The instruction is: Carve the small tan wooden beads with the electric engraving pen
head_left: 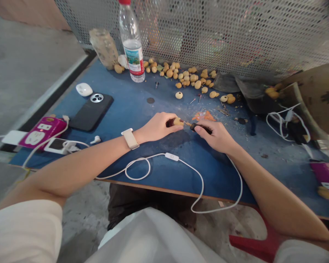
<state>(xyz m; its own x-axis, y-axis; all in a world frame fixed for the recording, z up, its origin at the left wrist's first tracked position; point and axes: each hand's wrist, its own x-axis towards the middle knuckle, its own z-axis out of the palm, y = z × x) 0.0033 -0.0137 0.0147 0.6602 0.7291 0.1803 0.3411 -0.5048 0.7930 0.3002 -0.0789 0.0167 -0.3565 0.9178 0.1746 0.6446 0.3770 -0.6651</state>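
Head view: left hand (157, 127) pinches a small round tan nut (178, 121) between thumb and forefinger at the middle of the blue surface (131, 106); right hand (218, 137) closed around a slim black-handled tool (201, 128), its tip touching the nut. White cable with inline switch (171, 156) loops from the right hand toward the near edge. Loose tan nuts (186, 76) lie scattered along the far edge beside a clear plastic bottle with red cap (131, 44); black smartphone (91, 111) near the left edge.
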